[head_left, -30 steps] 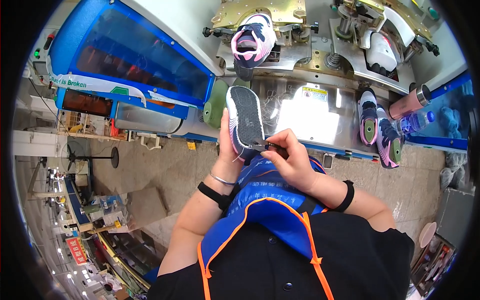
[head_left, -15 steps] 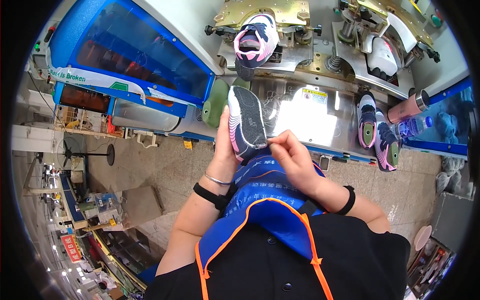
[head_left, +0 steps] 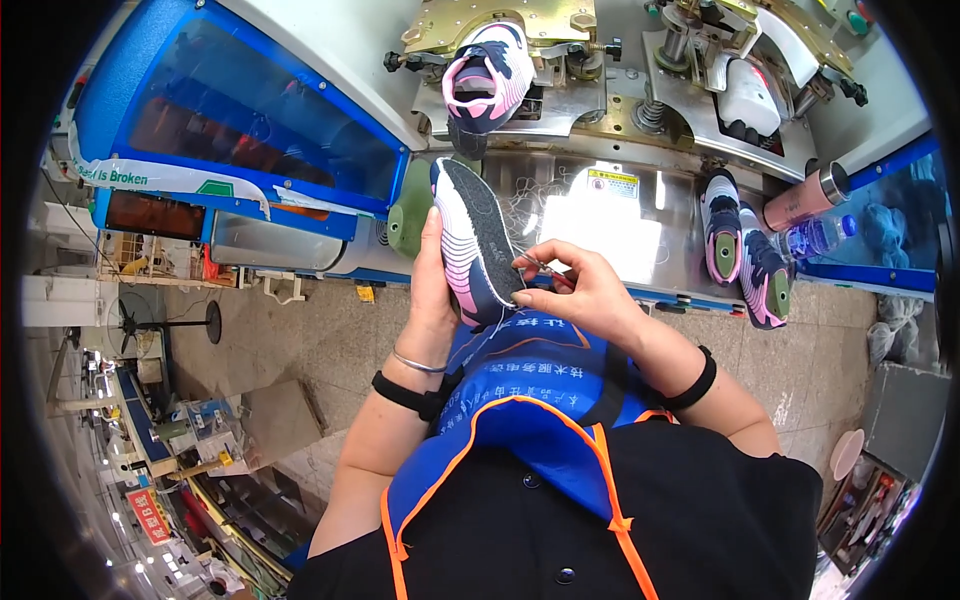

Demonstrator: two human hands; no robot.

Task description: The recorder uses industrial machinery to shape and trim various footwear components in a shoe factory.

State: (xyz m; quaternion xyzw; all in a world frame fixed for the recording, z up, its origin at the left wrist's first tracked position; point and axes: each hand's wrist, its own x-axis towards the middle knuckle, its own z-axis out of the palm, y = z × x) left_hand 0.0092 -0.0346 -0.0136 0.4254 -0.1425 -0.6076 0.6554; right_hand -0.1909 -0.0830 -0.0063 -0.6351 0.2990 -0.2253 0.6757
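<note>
Head view: left hand (head_left: 430, 288) grasps the shoe (head_left: 466, 240), long axis roughly fore-and-aft, just left of the right hand (head_left: 597, 293), its fingers pinching a small tool (head_left: 541, 267).

Your left hand (head_left: 432, 285) grips the shoe (head_left: 478, 240) from its left. Your right hand (head_left: 590, 290) curls at its lower right, thumb (head_left: 542, 300) toward it. Both elbows (head_left: 752, 430) bent.
</note>
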